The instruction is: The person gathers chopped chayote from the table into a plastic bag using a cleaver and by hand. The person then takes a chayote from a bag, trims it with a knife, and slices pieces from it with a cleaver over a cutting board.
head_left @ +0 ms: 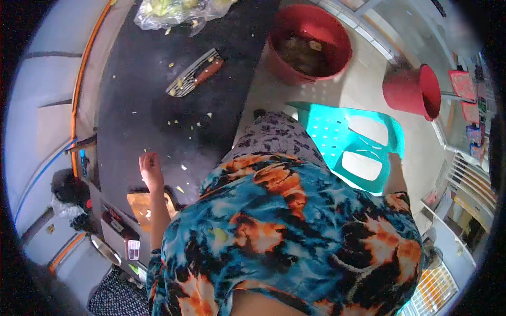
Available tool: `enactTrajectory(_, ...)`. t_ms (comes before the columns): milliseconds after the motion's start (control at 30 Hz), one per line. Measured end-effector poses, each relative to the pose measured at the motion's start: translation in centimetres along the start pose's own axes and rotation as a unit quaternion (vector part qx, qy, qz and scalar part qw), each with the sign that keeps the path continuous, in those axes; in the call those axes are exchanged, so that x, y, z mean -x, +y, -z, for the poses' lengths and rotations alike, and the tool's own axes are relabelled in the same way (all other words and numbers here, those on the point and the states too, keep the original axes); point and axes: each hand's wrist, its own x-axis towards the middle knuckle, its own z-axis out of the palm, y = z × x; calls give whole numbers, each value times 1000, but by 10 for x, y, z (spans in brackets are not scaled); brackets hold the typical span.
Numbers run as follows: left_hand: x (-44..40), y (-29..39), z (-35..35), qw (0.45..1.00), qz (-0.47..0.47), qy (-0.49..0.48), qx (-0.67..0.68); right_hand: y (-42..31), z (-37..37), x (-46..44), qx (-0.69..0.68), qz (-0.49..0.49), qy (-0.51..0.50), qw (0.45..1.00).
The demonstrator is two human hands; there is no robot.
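Note:
My left hand is raised over the black table, its fingers curled in. Whether anything is in them is too small to make out. My right hand is closed on the top edge of a turquoise plastic chair, which stands at my right side. A broad-bladed knife with a brown handle lies farther up the table, bits of vegetable stuck to its blade. Near my left forearm is a wooden cutting board, partly hidden by the arm.
Small vegetable scraps are scattered on the table. At its far end lies a clear plastic bag with pale green vegetables. A red tub with dark contents stands on the floor beside the table, and a red bucket farther right.

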Motion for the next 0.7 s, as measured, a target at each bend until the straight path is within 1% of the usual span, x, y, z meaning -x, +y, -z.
enactTrajectory(33, -7, 2, -5, 1000, -25, -8, 6, 28, -23, -7, -62, 31, 0, 998)
enactTrajectory(67, -13, 24, -4, 997, 39, -24, 66, 11, -11, 25, -19, 79, -7, 997)
enactTrajectory(100, -18, 38, -8, 996, 26, -33, 74, -23, -6, 58, 24, 130, -12, 991)
enactTrajectory(133, -21, 48, -11, 996, 14, -39, 82, -40, -6, 73, -77, 177, 0, 981)
enactTrajectory(167, -22, 54, -14, 995, 3, -42, 90, -59, -4, 91, -173, 226, 4, 959)
enactTrajectory(200, -22, 57, -20, 993, -25, -38, 111, -80, -34, 70, -297, 251, -57, 920)
enactTrajectory(233, -15, 67, -18, 992, -37, -30, 115, -95, -71, 44, -425, 260, -127, 857)
enactTrajectory(267, -11, 70, -20, 991, -40, -35, 123, -114, -99, 26, -531, 256, -198, 783)
enactTrajectory(300, -5, 72, -18, 990, -42, -40, 130, -174, -11, 103, -204, 334, -57, 918)
enactTrajectory(333, 0, 70, -20, 989, -35, -48, 134, -220, 45, 155, -185, 280, -164, 928)
enactTrajectory(367, 10, 63, -21, 989, -29, -49, 138, -252, 84, 208, -177, 355, -112, 911)
enactTrajectory(400, 20, 62, -17, 988, -48, -20, 146, -278, 80, 213, -156, 363, -81, 915)
enactTrajectory(433, 32, 53, -15, 987, -8, -16, 160, -306, 115, 249, -178, 381, -116, 900)
enactTrajectory(467, 49, 25, -24, 985, 27, -11, 170, -349, 113, 261, -165, 463, -79, 867)
enactTrajectory(500, 60, 21, -24, 980, 65, -18, 186, -366, 131, 266, -147, 533, -47, 832)
enactTrajectory(567, 82, 17, -20, 975, 131, 6, 178, -395, 167, 269, -162, 557, -56, 812)
enactTrajectory(600, 89, 14, -18, 972, 156, 22, 176, -404, 170, 257, -217, 540, -67, 811)
enactTrajectory(633, 100, 8, -18, 963, 171, 52, 203, -408, 183, 258, -218, 504, -58, 834)
enactTrajectory(667, 111, 1, -24, 943, 202, 86, 250, -411, 210, 272, -218, 468, -50, 855)
enactTrajectory(700, 125, -18, -33, 919, 228, 124, 296, -421, 216, 283, -223, 433, -39, 872)
